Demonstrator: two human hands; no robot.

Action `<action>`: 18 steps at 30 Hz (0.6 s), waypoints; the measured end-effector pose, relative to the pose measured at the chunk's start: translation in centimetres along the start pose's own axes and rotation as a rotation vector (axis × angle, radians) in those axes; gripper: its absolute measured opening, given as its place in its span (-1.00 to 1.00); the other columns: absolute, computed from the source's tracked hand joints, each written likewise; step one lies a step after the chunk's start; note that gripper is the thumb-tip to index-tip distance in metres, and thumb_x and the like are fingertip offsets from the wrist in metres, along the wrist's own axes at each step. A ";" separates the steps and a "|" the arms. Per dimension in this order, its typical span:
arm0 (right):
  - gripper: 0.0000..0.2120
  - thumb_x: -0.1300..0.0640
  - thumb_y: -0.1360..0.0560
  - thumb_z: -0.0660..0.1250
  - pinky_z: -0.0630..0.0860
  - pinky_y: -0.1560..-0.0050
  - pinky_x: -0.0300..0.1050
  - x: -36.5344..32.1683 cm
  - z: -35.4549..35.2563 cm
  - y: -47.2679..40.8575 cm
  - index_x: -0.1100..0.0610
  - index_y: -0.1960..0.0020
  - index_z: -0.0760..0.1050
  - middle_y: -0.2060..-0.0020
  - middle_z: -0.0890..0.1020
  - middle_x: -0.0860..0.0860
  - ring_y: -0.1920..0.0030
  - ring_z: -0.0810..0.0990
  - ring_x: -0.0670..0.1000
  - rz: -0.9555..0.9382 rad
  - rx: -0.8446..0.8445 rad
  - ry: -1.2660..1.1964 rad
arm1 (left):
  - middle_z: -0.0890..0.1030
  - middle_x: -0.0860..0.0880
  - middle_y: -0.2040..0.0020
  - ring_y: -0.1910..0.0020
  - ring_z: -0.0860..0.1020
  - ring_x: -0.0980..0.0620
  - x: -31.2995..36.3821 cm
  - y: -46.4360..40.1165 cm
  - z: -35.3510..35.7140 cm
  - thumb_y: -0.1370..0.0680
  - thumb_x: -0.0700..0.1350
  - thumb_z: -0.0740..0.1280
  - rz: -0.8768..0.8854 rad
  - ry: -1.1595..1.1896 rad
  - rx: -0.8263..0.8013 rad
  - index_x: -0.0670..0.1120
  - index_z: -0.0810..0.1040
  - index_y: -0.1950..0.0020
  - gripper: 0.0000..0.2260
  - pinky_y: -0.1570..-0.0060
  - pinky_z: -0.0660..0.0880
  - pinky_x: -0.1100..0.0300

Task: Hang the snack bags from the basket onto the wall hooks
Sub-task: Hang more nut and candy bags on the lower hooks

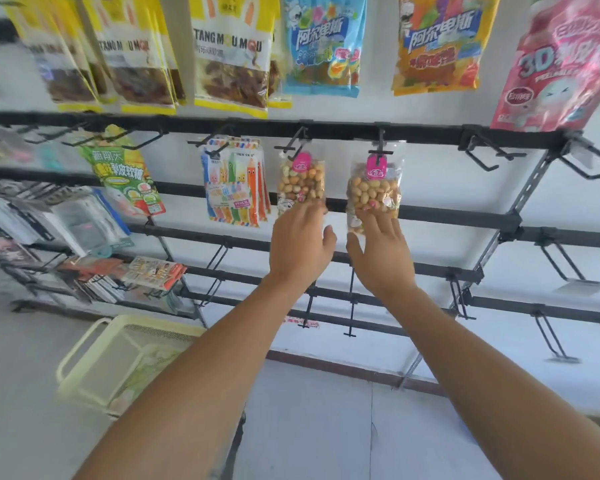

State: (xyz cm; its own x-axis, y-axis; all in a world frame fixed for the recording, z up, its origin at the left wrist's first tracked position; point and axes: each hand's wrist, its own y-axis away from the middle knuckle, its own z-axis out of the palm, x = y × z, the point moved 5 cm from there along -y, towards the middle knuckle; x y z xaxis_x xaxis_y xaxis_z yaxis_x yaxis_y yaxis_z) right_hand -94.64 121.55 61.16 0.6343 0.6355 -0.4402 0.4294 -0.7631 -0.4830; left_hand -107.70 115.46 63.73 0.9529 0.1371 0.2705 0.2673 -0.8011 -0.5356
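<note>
Two clear bags of peanuts with pink labels hang from black hooks on the middle rail (430,135). My left hand (300,244) reaches up, its straight fingers touching the lower edge of the left peanut bag (300,178); the thumb stands apart from the bag. My right hand (383,252) lies with straight fingers on the lower front of the right peanut bag (374,188), whose bottom corner shows just above the thumb. The pale yellow mesh basket (80,344) stands low at the left; what it holds is blurred.
A pencil-print bag (236,188) and a green bag (125,174) hang left of the peanuts. Yellow, blue, orange and pink bags fill the top row. Bare hooks (482,157) jut out at the right and on the lower rails. Packets crowd a rack at the left.
</note>
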 end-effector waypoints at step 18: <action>-0.50 -0.10 -0.65 0.10 0.27 -0.44 0.13 -30.8 7.8 15.6 0.06 -0.54 0.21 -0.53 0.29 0.05 -0.51 0.23 0.12 -0.221 -0.320 0.171 | 0.14 -0.11 -0.62 -0.59 0.11 -0.17 -24.8 24.8 -21.3 -0.63 0.25 0.08 -0.298 -0.317 -0.235 0.05 0.13 -0.60 -0.42 -0.49 0.15 -0.25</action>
State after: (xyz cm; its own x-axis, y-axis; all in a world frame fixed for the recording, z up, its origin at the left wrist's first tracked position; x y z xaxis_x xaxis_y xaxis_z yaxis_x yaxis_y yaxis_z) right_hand -112.51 91.00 61.24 0.5910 0.7796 -0.2073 0.7278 -0.6261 -0.2799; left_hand -127.79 79.79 60.83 0.8463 0.5215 0.1084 0.5301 -0.8046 -0.2676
